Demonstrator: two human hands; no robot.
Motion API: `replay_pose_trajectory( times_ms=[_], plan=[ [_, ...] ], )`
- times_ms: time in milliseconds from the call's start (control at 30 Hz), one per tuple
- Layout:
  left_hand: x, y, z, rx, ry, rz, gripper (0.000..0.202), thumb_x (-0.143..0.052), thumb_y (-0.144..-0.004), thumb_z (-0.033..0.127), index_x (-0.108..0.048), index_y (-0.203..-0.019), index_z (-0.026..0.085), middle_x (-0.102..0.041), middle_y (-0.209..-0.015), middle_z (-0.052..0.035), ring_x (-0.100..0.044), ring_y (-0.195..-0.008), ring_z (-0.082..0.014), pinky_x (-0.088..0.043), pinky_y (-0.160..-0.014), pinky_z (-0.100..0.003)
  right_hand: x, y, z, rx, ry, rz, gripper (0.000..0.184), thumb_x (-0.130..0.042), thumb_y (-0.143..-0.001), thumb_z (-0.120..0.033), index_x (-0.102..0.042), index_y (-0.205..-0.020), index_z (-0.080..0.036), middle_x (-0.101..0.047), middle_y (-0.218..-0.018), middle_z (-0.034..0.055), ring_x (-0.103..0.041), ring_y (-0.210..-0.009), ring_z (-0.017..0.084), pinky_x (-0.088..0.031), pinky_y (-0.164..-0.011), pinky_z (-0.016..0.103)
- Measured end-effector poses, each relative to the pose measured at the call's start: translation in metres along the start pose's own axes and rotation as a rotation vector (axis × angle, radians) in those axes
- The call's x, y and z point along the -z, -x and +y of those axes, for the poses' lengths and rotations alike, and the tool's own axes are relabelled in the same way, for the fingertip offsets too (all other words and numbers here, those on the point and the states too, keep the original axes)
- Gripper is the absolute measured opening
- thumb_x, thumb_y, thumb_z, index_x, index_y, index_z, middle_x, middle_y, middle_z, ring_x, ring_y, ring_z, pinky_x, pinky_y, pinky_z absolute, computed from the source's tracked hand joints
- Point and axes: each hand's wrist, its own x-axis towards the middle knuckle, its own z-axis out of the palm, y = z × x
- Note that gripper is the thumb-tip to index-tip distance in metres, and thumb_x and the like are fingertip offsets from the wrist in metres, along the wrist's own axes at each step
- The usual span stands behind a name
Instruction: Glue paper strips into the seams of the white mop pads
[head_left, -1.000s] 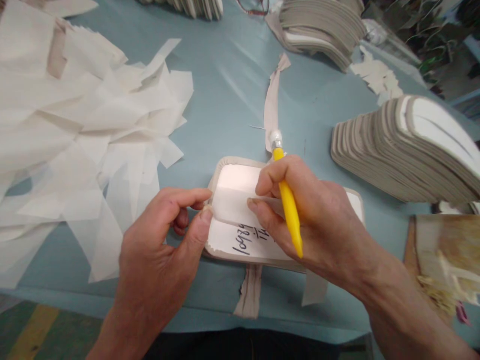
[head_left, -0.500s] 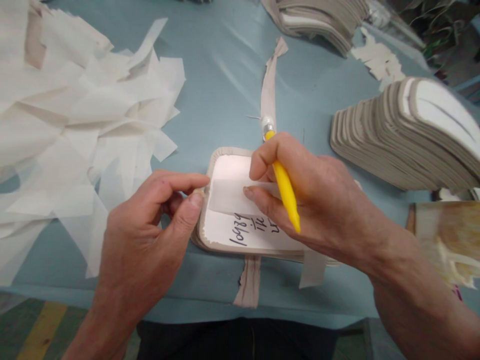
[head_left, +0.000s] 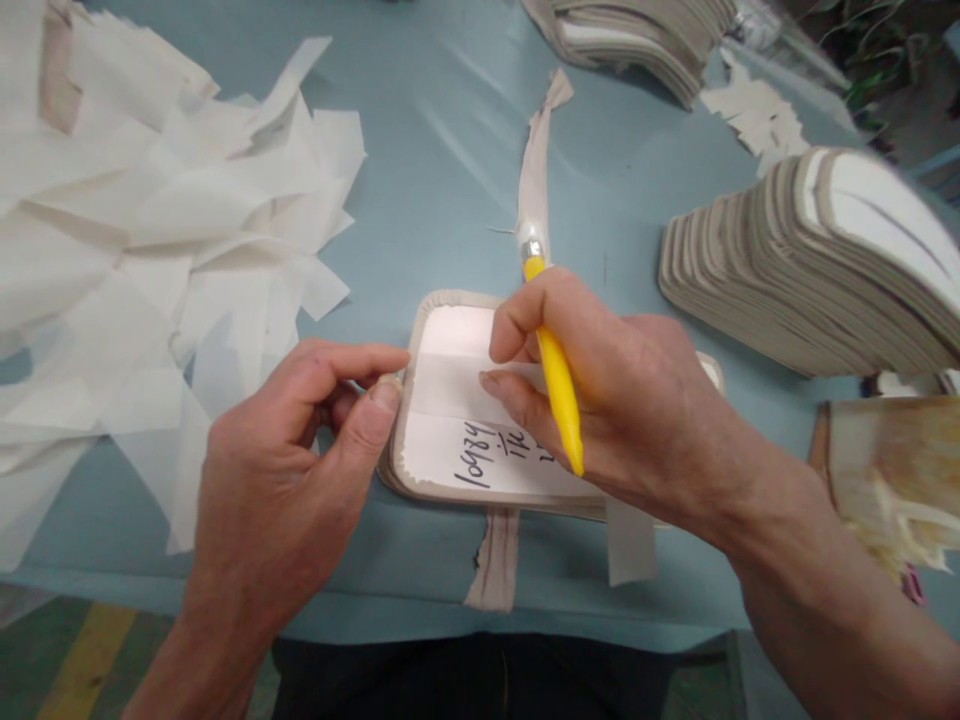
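Observation:
A stack of fabric-edged panels with rounded corners lies in front of me; its top white panel bears handwritten marks. A pale paper strip lies across that panel, reaching its left edge. My left hand is at this edge, thumb and forefinger closed around the strip's end. Held in my right hand is a yellow-handled brush, its metal collar pointing away from me. My right thumb and forefinger are over the strip, hiding the panel's middle.
Loose pale paper pieces are heaped at the left. A tall stack of curved panels stands at the right, with another stack behind. Fabric strips stick out below the panel and lie beyond it. A stained container is at the right.
My right hand and the brush have shifted slightly left. My left hand stays at the panel's edge; the whole view has moved a little.

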Motion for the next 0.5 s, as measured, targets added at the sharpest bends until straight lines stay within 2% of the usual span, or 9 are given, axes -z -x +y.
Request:
replay_pose_trajectory(
  times_ms=[267, 400, 500],
  plan=[
    [-0.003, -0.006, 0.004, -0.108, 0.002, -0.042, 0.016, -0.067, -0.097, 0.031, -0.079, -0.105, 0.032, -0.069, -0.089, 0.0044, -0.055, -0.068, -0.0124, -0.047, -0.067, -0.030, -0.003, 0.000, 0.003, 0.045, 0.029, 0.061, 0.021, -0.059, -0.087, -0.012, -0.056, -0.103, -0.026, -0.045, -0.059, -0.0085, -0.035, -0.047, 0.013, -0.024, -0.052, 0.028],
    [-0.004, -0.010, 0.005, -0.119, -0.037, -0.083, 0.016, -0.066, -0.093, 0.030, -0.080, -0.101, 0.031, -0.065, -0.084, 0.0034, -0.054, -0.068, -0.0128, -0.046, -0.066, -0.031, -0.003, 0.002, 0.003, 0.052, 0.023, 0.086, 0.019, -0.061, -0.089, -0.014, -0.057, -0.103, -0.026, -0.046, -0.060, -0.0080, -0.042, -0.049, 0.013, -0.025, -0.053, 0.028],
    [-0.005, -0.011, 0.004, -0.109, -0.050, -0.084, 0.017, -0.066, -0.092, 0.032, -0.080, -0.102, 0.032, -0.063, -0.082, 0.0038, -0.053, -0.066, -0.0123, -0.044, -0.065, -0.030, 0.002, 0.009, 0.008, 0.018, 0.002, 0.096, 0.013, -0.064, -0.094, -0.021, -0.056, -0.102, -0.027, -0.054, -0.065, -0.0061, -0.048, -0.053, 0.015, -0.030, -0.054, 0.029]
  ],
)
